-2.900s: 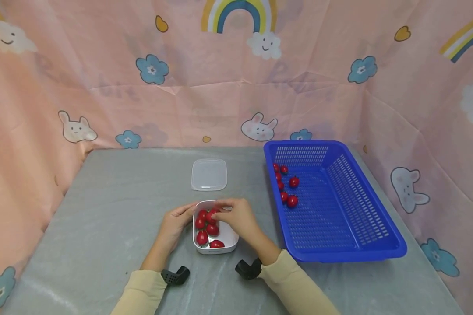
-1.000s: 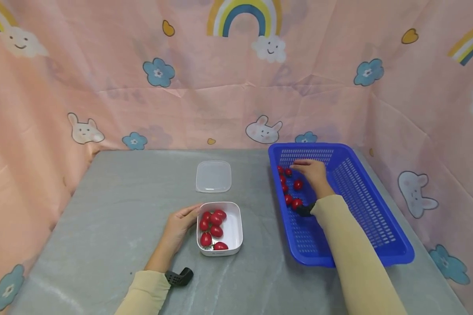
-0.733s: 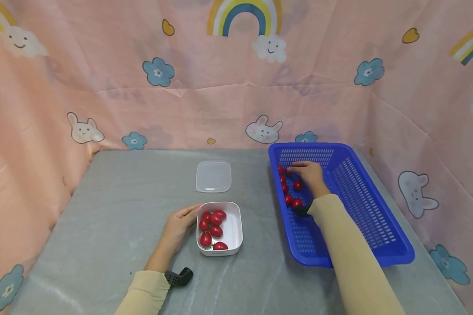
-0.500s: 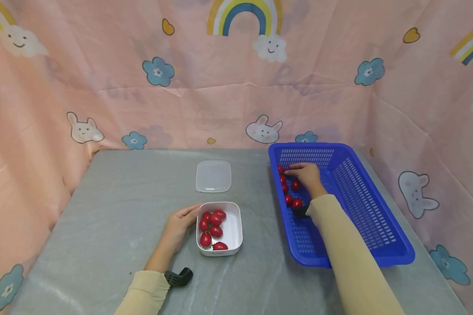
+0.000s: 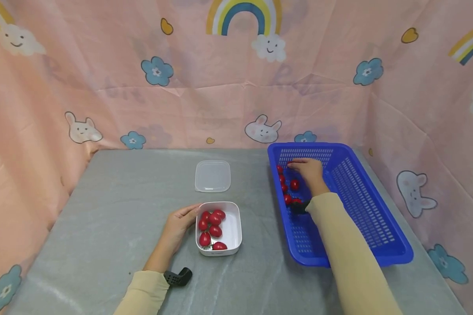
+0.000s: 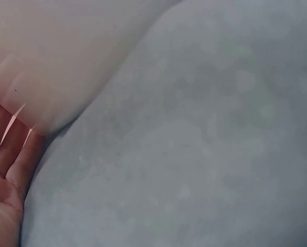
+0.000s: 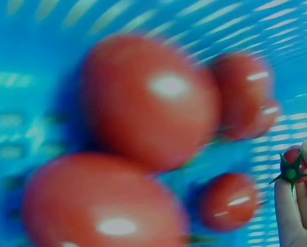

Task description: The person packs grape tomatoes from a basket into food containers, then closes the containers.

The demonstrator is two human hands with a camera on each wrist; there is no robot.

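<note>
A white square box (image 5: 233, 227) with several cherry tomatoes (image 5: 215, 231) stands on the table. My left hand (image 5: 177, 229) rests against its left side, fingers extended along the wall; in the left wrist view the box (image 6: 66, 56) hides the fingertips. My right hand (image 5: 308, 171) is inside the blue basket (image 5: 339, 258), near its far left corner. Between thumb and fingers it pinches a cherry tomato (image 7: 293, 154), whose green star-shaped stem end shows in the right wrist view. More cherry tomatoes (image 5: 294, 184) lie along the basket's left side.
A clear square lid (image 5: 213, 176) lies flat on the grey table (image 5: 134, 197) behind the box. The basket's raised, slotted walls (image 5: 366, 203) surround my right hand. A pink printed curtain (image 5: 205, 100) hangs behind and at both sides.
My right hand has gone from over the box into the basket, closed on a cherry tomato there and raised it slightly toward the far wall. The left hand has stayed at the box.
</note>
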